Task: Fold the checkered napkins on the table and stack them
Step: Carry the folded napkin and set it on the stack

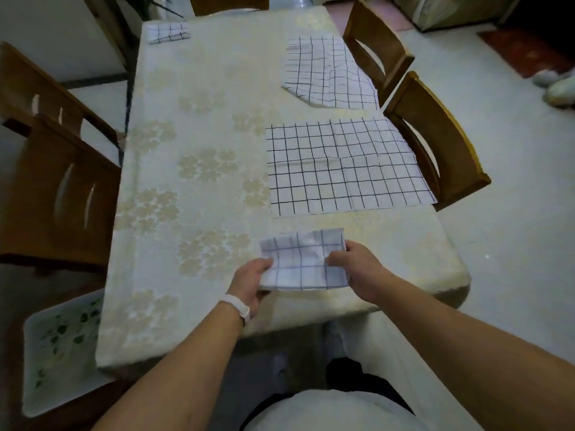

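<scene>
Head view: pinched folded napkin (303, 262) at both ends, left hand (249, 283) and right hand (357, 269). Spotted stack (168, 32) far beyond it, leftward.

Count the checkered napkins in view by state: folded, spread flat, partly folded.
Folded: 2, the held napkin and the far-corner napkin
Spread flat: 1, the middle napkin
Partly folded: 1, the far-right napkin
Total: 4

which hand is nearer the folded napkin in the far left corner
Left. The left hand is well short and right of the folded napkin; the right hand is further right.
</scene>
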Available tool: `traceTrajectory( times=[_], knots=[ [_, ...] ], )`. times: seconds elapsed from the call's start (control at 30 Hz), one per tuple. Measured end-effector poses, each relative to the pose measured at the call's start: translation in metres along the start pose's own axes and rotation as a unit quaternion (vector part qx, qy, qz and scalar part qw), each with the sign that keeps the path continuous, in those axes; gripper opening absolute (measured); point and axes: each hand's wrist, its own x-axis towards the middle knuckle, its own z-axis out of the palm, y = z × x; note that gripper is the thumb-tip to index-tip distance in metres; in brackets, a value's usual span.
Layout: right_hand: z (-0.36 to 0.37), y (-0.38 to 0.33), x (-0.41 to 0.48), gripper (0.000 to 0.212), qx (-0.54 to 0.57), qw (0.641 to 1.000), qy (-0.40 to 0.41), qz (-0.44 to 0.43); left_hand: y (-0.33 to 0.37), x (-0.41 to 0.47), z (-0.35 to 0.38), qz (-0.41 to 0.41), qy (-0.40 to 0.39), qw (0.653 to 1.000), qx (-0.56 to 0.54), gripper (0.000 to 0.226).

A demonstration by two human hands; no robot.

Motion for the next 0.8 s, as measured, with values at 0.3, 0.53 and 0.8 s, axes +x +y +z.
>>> traceTrajectory(
  times=[0.3, 0.53, 0.8],
  knots=[
    [-0.053, 0.027, -0.04, 0.015, 0.098, 0.991, 0.096, 0.008, 0.002, -0.024, 0.04, 0.067, -0.069, 0.987, 0.128, 0.008],
    [-0.115, 0.033, -0.064, 0.024, 0.144, 0.981, 0.133, 0.001, -0.004, -0.054, 0.11, 0.104, -0.087, 0.976, 0.172, 0.008],
    [-0.238, 0.046, -0.091, 0.022, 0.17, 0.974, 0.146, -0.013, -0.036, -0.089, 0.239, 0.121, -0.11, 0.963, 0.215, 0.009]
  ],
)
